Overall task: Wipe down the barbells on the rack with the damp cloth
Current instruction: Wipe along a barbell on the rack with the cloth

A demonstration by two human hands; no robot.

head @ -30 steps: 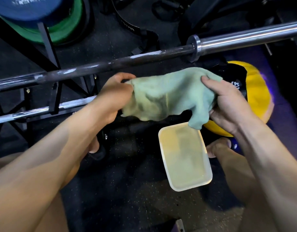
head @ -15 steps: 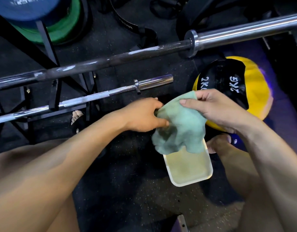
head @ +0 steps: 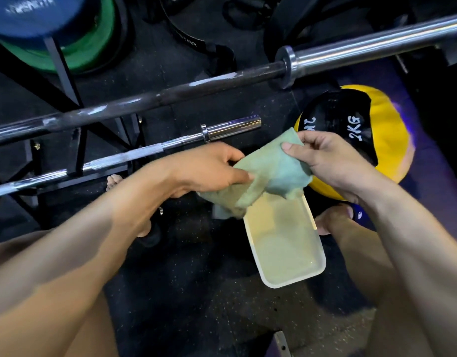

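Barbells are lying across the upper half of the frame: a long dark steel barbell [head: 170, 92] above a shorter chrome barbell [head: 134, 155]. Below them, at centre, both hands are grasping a crumpled pale green cloth [head: 268, 173], the left hand [head: 209, 171] gripping its left side, the right hand [head: 325, 161] pinching its upper right, over a white rectangular plastic tray [head: 286, 253] beside a yellow-and-black 2KG medicine ball [head: 382, 140].

Both bare forearms reaching in from near corners toward centre. Left hand [head: 212, 168] knuckles up, fingers and thumb curled, gripping cloth [head: 268, 173] at its left side. Right hand [head: 322, 155] just right of it, thumb on top, pinching cloth's far edge. Hands close, not touching.
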